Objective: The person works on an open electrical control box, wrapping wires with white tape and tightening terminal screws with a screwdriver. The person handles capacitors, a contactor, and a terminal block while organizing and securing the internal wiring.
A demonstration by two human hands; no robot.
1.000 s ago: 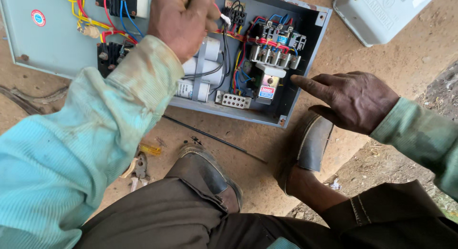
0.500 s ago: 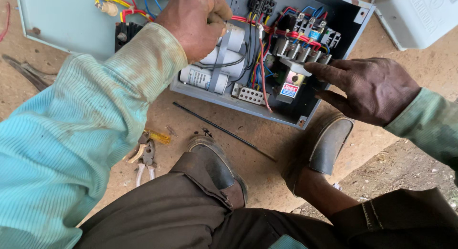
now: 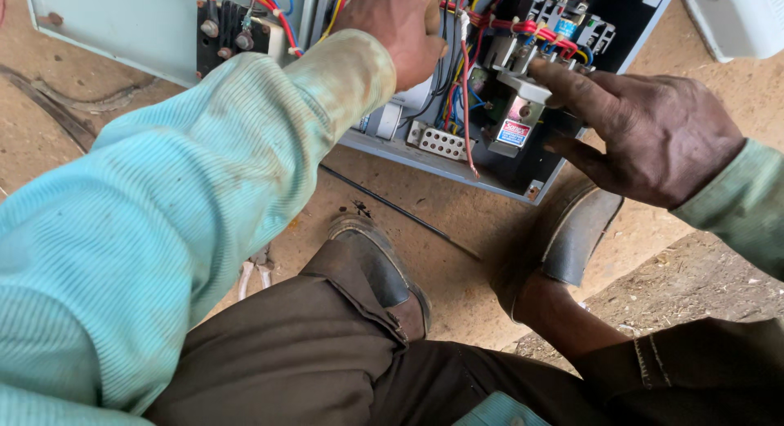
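An open electrical panel box (image 3: 523,177) lies on the dirt floor (image 3: 425,222). Left hand (image 3: 396,26) is closed, fist-like, among the wires (image 3: 465,99). Right hand (image 3: 645,136), fingers spread, touches the grey relay unit (image 3: 518,115) near the box's right edge.

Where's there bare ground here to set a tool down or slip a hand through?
Free: the dirt strip between the open electrical box and the two shoes, crossed only by a thin black rod; also the dirt at upper left. Crowded: inside the box, where wires, the left hand and right hand meet.
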